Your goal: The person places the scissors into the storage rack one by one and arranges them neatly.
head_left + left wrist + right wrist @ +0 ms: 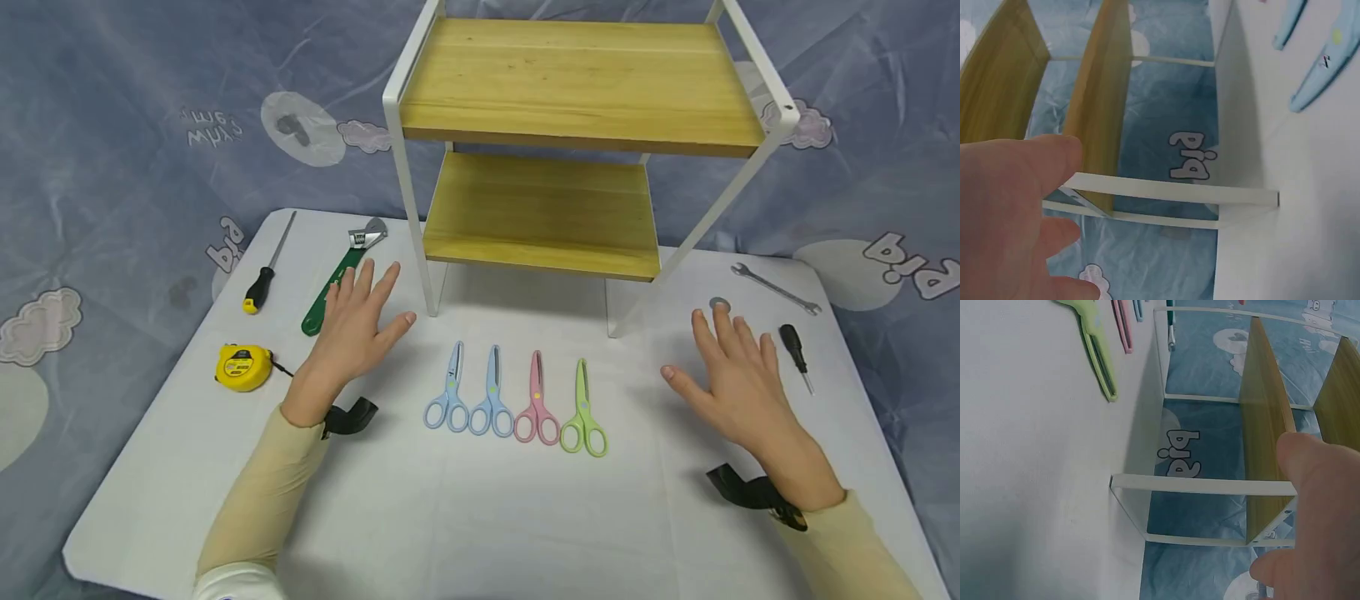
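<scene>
Fingers spread and holding nothing, my left hand [347, 337] is above the table's left half in the head view. Its fingers partly cover an adjustable wrench [324, 308] with a green handle. My right hand [738, 390], also spread and without anything in it, is over the right half. Just past its fingertips lies a small grey round piece [719, 302], partly hidden. Between the hands is a row of scissors: a blue pair [452, 387], a second blue pair [492, 393], a pink pair [536, 400] and a green pair [582, 410].
A two-tier wooden shelf [585, 83] with a white frame stands at the back middle. On the left lie a long screwdriver [261, 283] and a yellow tape measure [243, 367]. A spanner [776, 289] and a short black-handled screwdriver [793, 350] lie on the right.
</scene>
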Available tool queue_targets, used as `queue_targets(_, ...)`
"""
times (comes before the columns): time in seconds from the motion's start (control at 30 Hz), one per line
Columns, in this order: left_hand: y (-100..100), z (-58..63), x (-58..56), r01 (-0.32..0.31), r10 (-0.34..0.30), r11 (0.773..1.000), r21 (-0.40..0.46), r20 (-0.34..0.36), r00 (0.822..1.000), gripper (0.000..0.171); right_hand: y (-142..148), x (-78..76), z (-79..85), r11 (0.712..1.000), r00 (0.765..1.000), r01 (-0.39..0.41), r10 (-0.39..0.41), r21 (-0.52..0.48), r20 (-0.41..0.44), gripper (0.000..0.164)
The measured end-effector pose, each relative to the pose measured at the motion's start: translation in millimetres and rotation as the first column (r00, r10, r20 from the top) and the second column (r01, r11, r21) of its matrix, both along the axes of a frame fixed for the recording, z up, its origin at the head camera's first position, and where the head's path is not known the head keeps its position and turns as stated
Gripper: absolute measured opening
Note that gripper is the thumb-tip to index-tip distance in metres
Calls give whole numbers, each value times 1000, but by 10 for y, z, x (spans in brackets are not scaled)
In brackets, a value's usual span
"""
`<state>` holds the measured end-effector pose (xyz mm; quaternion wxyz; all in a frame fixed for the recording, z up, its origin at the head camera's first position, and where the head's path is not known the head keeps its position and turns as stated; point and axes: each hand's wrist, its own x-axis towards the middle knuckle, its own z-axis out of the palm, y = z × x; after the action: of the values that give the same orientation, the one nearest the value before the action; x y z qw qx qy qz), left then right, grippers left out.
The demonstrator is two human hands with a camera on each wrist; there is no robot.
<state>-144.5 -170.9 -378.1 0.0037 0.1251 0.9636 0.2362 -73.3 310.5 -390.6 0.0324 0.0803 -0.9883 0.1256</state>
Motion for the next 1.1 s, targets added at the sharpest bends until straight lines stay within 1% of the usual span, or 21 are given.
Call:
queue_targets(0.07, 14, -40, -22, 6, -5, 996, 91, -15, 1000, 72, -30, 19, -37, 1000, 1000, -19, 20, -7, 1, 89)
queue_targets(0.1, 29, -65, -34, 9, -7, 989, 148, -15, 1000, 71, -52, 34, -61, 999, 1000, -31, 31, -11, 6, 89)
queue_targets(0.17, 80, -130, -73, 14, -8, 963, 268, -21, 1000, 69, -95, 66, -120, 998, 998, -57, 57, -23, 14, 89)
queue_targets(0.2, 112, -165, -98, 12, -3, 946, 323, -29, 1000, 68, -122, 83, -150, 997, 997, -68, 68, -29, 19, 89)
queue_targets(0.23, 146, -196, -122, 8, 8, 924, 382, -39, 999, 66, -149, 99, -183, 996, 997, -79, 80, -35, 22, 88)
queue_targets(0.3, 216, -244, -171, -9, 46, 872, 489, -64, 997, 62, -206, 126, -240, 994, 995, -94, 96, -50, 32, 87)
queue_targets(0.33, 249, -264, -198, -20, 72, 841, 540, -75, 995, 59, -232, 135, -265, 993, 994, -99, 102, -57, 38, 86)
queue_targets(0.43, 358, -304, -280, -43, 140, 727, 685, -87, 986, 53, -301, 161, -325, 992, 992, -103, 107, -72, 59, 84)
queue_targets(0.47, 391, -313, -304, -48, 157, 690, 722, -84, 984, 51, -320, 168, -341, 992, 992, -103, 109, -77, 69, 84)
queue_targets(0.5, 421, -321, -326, -53, 170, 658, 751, -80, 982, 49, -337, 174, -359, 992, 991, -104, 110, -78, 78, 84)
queue_targets(0.53, 450, -327, -347, -56, 179, 631, 774, -75, 981, 48, -354, 180, -376, 991, 990, -106, 112, -78, 85, 83)
queue_targets(0.57, 478, -332, -365, -56, 185, 614, 787, -75, 980, 48, -366, 185, -397, 991, 989, -108, 115, -78, 89, 83)
queue_targets(0.67, 544, -338, -405, -54, 197, 586, 808, -78, 977, 46, -397, 195, -453, 990, 988, -116, 123, -75, 93, 83)
queue_targets(0.73, 582, -337, -422, -46, 203, 578, 815, -89, 975, 45, -414, 199, -476, 990, 988, -119, 126, -80, 88, 83)
queue_targets(0.8, 610, -342, -438, -37, 207, 565, 824, -99, 973, 45, -423, 201, -502, 989, 988, -123, 130, -87, 86, 83)
queue_targets(0.93, 650, -353, -461, -4, 202, 528, 850, -121, 972, 43, -456, 212, -531, 985, 986, -130, 140, -110, 88, 81)
queue_targets(1.0, 662, -359, -473, 5, 196, 513, 859, -123, 973, 43, -484, 218, -543, 984, 984, -136, 148, -118, 95, 80)
queue_targets(1.03, 669, -359, -478, 10, 193, 508, 861, -125, 973, 43, -500, 219, -546, 983, 984, -139, 151, -122, 96, 80)
queue_targets(1.1, 683, -351, -483, 12, 195, 511, 859, -130, 972, 43, -529, 221, -559, 981, 982, -144, 158, -127, 104, 79)
